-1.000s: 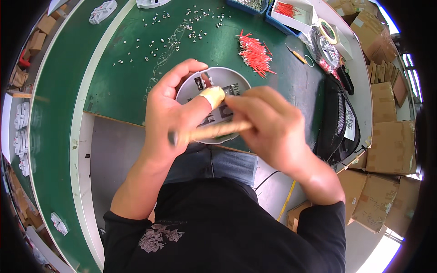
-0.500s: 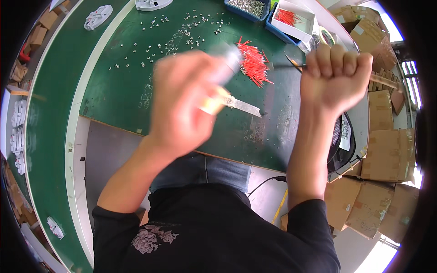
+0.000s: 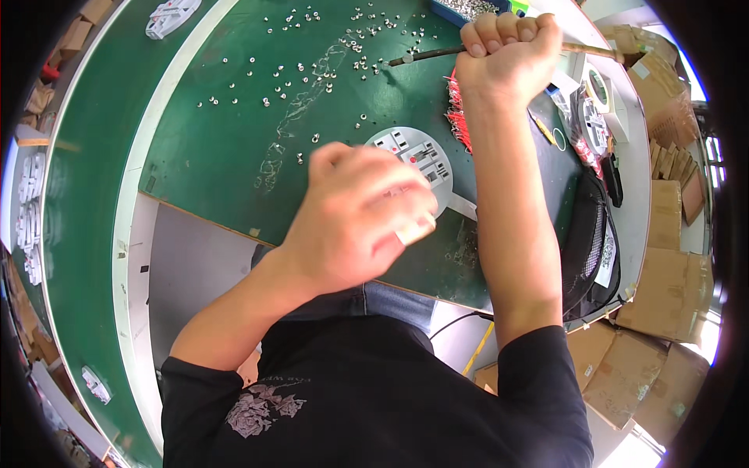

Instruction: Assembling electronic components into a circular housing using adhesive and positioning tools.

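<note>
My right hand is closed in a fist around a long thin rod, dark toward its left end and wood-coloured on the right. It is raised over the far right part of the green table. Blurred by motion, my left hand has bent fingers just in front of a white round plastic part with a narrow arm. Small metal pieces and a red spot show on that part. A small pale patch shows at the left fingertips. Whether this hand grips the part cannot be made out.
Small metal pieces lie scattered over the green table. Red pin-like pieces lie partly behind my right forearm. A blue bin of metal bits stands at the back. A black mesh bag and cardboard boxes are at right.
My right hand has moved left with the rod. My left hand has shifted right and down, and the round part's face now shows beside it. The table view has shifted slightly.
</note>
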A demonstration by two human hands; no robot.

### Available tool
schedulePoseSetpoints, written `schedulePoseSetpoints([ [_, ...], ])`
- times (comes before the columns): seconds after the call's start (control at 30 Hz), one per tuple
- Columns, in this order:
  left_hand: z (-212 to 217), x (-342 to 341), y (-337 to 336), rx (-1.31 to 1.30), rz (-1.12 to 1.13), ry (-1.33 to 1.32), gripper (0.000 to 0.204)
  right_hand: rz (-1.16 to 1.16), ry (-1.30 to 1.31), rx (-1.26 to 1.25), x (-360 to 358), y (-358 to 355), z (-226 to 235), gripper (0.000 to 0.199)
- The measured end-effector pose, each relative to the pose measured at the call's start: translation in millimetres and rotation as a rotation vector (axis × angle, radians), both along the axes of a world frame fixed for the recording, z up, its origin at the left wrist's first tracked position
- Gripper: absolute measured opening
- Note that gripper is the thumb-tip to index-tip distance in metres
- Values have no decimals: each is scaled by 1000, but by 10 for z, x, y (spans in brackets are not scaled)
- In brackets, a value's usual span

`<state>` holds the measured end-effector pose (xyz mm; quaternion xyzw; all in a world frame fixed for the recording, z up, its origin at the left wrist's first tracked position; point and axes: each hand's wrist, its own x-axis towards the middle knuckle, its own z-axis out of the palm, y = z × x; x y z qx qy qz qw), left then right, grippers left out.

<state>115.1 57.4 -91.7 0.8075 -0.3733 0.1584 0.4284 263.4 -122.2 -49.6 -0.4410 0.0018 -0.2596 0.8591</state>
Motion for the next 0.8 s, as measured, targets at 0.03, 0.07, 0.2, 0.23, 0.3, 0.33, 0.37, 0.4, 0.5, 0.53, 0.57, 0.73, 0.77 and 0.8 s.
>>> schedulePoseSetpoints([
  [0.03, -11, 38, 8, 0, -4, 2, 20, 5, -19, 8, -57, -6, 45, 33],
  [0.07, -11, 96, 23, -237, 17, 204, 19, 16, -38, 15, -108, 3, 102, 33],
  [0.2, 32, 391, 43, -771, 45, 702, 19, 86, -58, 6, -427, -59, 336, 36],
  [0.23, 54, 452, 50, -826, 40, 801, 20, 159, -77, 30, -519, -75, 389, 37],
  [0.3, 80, 450, 64, -877, 34, 895, 22, 304, -118, 81, -674, -91, 482, 40],
  [0.33, 64, 427, 61, -878, -10, 889, 23, 299, -121, 81, -744, -86, 509, 40],
  [0.37, 45, 404, 56, -877, -53, 882, 24, 301, -123, 90, -808, -69, 534, 41],
  [0.4, 32, 381, 51, -877, -96, 874, 25, 304, -126, 100, -864, -52, 555, 41],
  [0.5, 15, 300, 34, -958, -101, 906, 22, 349, -163, 131, -981, -83, 592, 43],
  [0.53, 20, 274, 28, -1002, -102, 923, 21, 395, -192, 150, -1013, -103, 605, 43],
  [0.57, 32, 248, 28, -999, -105, 920, 21, 441, -221, 169, -1044, -114, 617, 44],
  [0.73, 84, 161, 41, -1072, -180, 995, 20, 381, -209, 155, -1163, -71, 646, 44],
  [0.77, 87, 155, 38, -1065, -179, 999, 20, 382, -224, 131, -1180, -77, 644, 44],
  [0.8, 87, 152, 32, -1058, -179, 1004, 20, 383, -239, 107, -1194, -84, 641, 44],
])
